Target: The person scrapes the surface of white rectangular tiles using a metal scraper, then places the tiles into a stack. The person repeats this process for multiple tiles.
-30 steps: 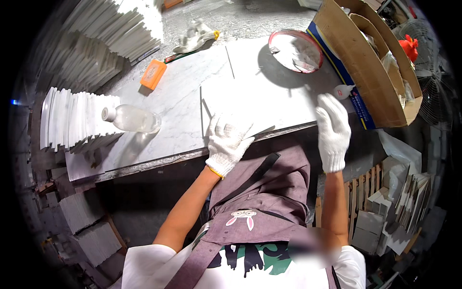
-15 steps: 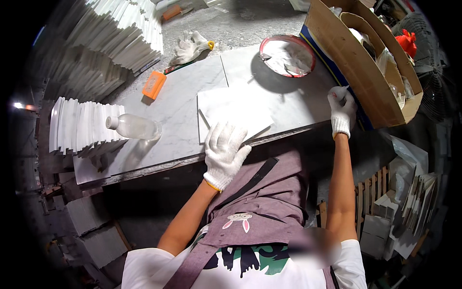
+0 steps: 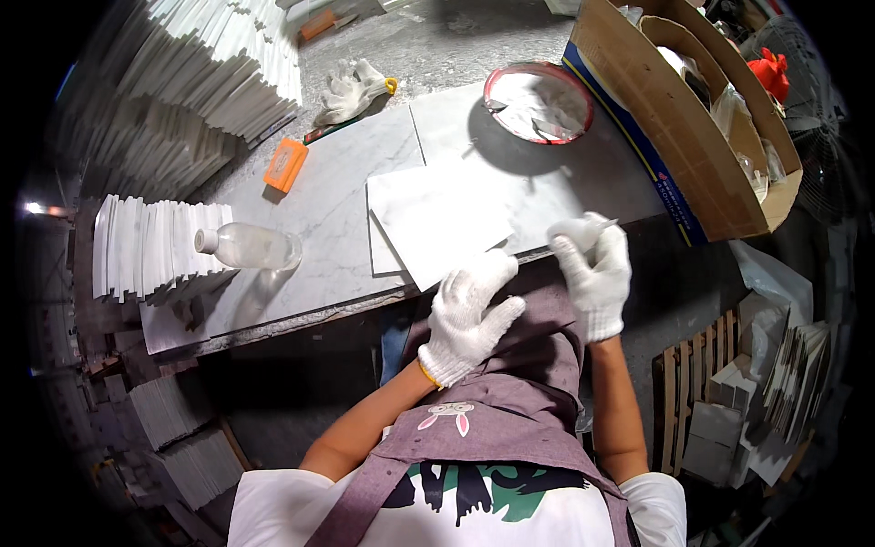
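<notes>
My left hand (image 3: 469, 314), in a white knit glove, is at the front edge of the tabletop, fingers stretched and thumb apart. It overlaps the near edge of a white square tile (image 3: 433, 214); whether it presses on it I cannot tell. That tile lies askew on another pale tile (image 3: 385, 258), one corner over the table edge. My right hand (image 3: 597, 278), gloved too, is closed around a small white rounded piece with a pointed tip (image 3: 574, 230), perhaps a squeeze bottle. It hovers just right of the tile.
A red-rimmed bowl of white paste (image 3: 540, 102) stands behind, beside a cardboard box (image 3: 674, 118). To the left are a clear bottle (image 3: 248, 246), an orange block (image 3: 286, 166), a spare glove (image 3: 351, 91) and upright tile stacks (image 3: 159, 246).
My right hand has come left from beside the box with the small white piece. My left hand has slid right and nearer, and the upper tile has turned, its corner now past the edge.
</notes>
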Available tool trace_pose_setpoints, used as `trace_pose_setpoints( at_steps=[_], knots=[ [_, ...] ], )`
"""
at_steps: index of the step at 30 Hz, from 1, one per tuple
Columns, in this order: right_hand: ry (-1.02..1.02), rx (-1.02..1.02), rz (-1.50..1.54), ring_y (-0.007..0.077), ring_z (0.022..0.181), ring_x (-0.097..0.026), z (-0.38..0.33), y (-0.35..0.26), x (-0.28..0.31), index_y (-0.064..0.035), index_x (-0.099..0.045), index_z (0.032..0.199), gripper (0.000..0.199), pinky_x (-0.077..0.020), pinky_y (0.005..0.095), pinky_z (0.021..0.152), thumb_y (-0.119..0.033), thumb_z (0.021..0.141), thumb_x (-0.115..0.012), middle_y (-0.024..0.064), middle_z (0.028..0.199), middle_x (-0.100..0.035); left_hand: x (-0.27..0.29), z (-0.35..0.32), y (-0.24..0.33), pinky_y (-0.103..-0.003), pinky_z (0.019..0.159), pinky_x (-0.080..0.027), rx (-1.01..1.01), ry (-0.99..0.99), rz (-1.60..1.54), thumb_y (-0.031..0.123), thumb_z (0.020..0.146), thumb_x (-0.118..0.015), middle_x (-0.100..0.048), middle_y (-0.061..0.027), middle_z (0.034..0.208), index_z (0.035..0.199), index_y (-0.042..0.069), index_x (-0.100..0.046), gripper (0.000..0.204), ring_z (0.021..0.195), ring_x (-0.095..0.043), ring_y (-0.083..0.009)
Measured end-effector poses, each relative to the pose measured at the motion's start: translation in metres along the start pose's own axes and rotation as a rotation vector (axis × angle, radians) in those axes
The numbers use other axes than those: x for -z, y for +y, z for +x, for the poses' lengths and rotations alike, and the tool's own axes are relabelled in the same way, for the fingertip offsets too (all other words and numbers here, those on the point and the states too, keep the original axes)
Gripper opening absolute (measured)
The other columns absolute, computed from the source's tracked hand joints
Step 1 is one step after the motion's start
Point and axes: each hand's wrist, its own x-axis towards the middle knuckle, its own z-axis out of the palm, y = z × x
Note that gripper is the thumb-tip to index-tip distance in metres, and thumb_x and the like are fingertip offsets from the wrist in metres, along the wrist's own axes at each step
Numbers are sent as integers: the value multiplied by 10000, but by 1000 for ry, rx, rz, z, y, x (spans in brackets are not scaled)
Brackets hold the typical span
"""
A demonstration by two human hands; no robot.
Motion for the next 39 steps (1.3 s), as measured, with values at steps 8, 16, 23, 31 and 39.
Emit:
trace_pose_setpoints(
  at_steps=[8, 16, 23, 31, 39],
  knots=[
    [-249, 220, -184, 330, 895, -682, -31, -37, -26, -60, -604, 1225, 502, -566, 362, 782, -108, 746, -748, 182, 1228, -595, -10, 15, 5, -358, 1053, -417, 352, -9, -460, 279, 909, -683, -481, -183, 1375, 1477, 11, -321, 725, 1251, -503, -274],
    [-467, 235, 25, 241, 949, -659, -1, -41, -6, -49, -586, 1249, 491, -540, 323, 832, -125, 797, -763, 149, 1189, -608, 15, 16, -15, -264, 824, -560, 650, 280, -938, 70, 976, -573, -611, -125, 1179, 1353, 14, -438, 405, 945, -647, -152],
    [-97, 152, -474, 223, 860, -676, 98, -30, -11, -186, -603, 1263, 447, -542, 341, 738, -303, 847, -718, 76, 1106, -624, 16, 3, -85, -262, 774, -563, 472, 480, -674, 109, 959, -614, -617, -122, 1199, 1358, -16, -445, 450, 913, -655, -150],
    [-125, 298, -721, 297, 899, -664, 146, 12, -38, -226, -689, 1110, 243, -530, 417, 768, -275, 880, -629, 95, 957, -680, 2, -3, -98, -286, 909, -519, 377, 512, -513, 45, 874, -715, -643, -111, 1181, 1248, -27, -562, 411, 1052, -636, -171],
    [-93, 96, -232, 85, 651, -602, 138, 6, -23, -26, -695, 1139, 271, -503, 240, 641, -125, 891, -650, 66, 957, -722, 3, -1, -99, -286, 883, -522, 419, 523, -513, 78, 880, -718, -646, -113, 1156, 1198, -37, -587, 363, 1030, -639, -170]
  ],
)
